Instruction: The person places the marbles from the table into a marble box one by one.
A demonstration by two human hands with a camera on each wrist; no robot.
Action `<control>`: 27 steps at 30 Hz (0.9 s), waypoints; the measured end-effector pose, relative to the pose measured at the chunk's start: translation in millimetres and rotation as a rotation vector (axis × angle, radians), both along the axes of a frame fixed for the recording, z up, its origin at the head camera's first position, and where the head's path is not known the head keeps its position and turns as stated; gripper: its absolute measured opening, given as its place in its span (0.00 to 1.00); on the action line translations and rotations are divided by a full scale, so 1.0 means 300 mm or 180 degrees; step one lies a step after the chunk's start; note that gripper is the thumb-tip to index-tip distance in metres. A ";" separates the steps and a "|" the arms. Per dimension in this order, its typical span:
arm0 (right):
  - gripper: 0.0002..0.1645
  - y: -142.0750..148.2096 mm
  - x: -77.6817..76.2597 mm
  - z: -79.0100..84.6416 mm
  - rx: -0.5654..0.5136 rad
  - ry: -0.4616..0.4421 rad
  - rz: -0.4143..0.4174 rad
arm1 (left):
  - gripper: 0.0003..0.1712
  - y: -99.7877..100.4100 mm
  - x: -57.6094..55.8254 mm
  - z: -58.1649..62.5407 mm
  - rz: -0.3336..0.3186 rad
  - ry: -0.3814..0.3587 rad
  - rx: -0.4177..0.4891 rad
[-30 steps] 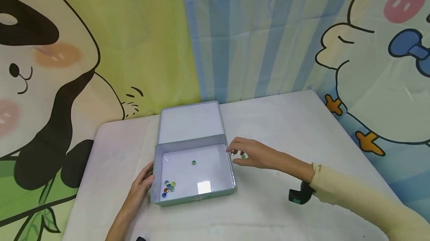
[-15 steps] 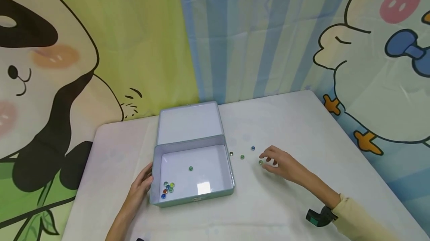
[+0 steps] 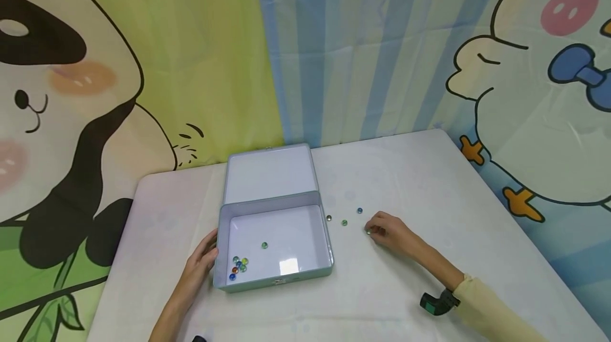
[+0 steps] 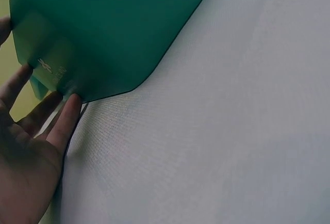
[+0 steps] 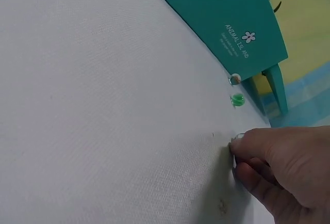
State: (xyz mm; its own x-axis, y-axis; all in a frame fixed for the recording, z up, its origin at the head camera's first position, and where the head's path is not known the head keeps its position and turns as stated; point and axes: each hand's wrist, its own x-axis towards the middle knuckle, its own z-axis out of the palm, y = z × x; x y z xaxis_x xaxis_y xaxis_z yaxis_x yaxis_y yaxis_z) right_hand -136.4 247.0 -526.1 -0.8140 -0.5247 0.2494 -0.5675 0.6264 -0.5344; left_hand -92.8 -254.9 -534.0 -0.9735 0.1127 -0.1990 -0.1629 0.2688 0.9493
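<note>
White cloth (image 3: 372, 299) covers the table across the lower half of the frame. At lower left, the left hand (image 3: 195, 265) rests relaxed, fingertips touching the side of a sea-green, white-lined rectangular box (image 3: 305, 277); a cluster of multicoloured glass marbles (image 3: 239, 264) sits in its near-left corner. Right of centre, the right hand (image 3: 389, 230) pinches a small clear-green glass marble (image 3: 368, 232) (only a sliver shows); smooth and round, it could squirt away if gripped off-centre. Between hand and box lie a green glass marble (image 3: 344, 222) and a brownish clear marble (image 3: 329, 218), easily knocked by a low sweep; the raised box rim is another obstacle. A blue glass marble (image 3: 360, 210) lies farther back, then the opened lid (image 3: 271, 175) and a yellow-and-blue cartoon curtain (image 3: 224, 66).
</note>
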 end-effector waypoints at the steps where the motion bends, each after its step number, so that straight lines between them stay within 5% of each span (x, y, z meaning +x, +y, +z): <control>1: 0.12 0.000 0.000 -0.005 -0.0024 0.0048 0.0015 | 0.31 0.000 0.000 0.000 0.0005 -0.0003 -0.0001; 16: 0.12 -0.009 0.008 -0.022 -0.0134 0.0215 -0.0041 | 0.31 0.004 0.003 -0.004 0.0032 -0.0010 -0.0004; 27: 0.14 -0.087 0.035 0.099 -0.0374 -0.0007 -0.0045 | 0.31 0.004 0.003 0.000 0.0019 0.0002 0.0008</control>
State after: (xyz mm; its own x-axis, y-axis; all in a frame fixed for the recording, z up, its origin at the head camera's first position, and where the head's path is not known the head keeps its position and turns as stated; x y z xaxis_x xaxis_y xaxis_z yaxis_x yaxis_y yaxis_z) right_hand -125.9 220.9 -496.3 -0.8216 -0.4805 0.3068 -0.5579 0.5672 -0.6058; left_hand -91.9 -253.7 -533.9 -0.9743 0.1073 -0.1982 -0.1641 0.2653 0.9501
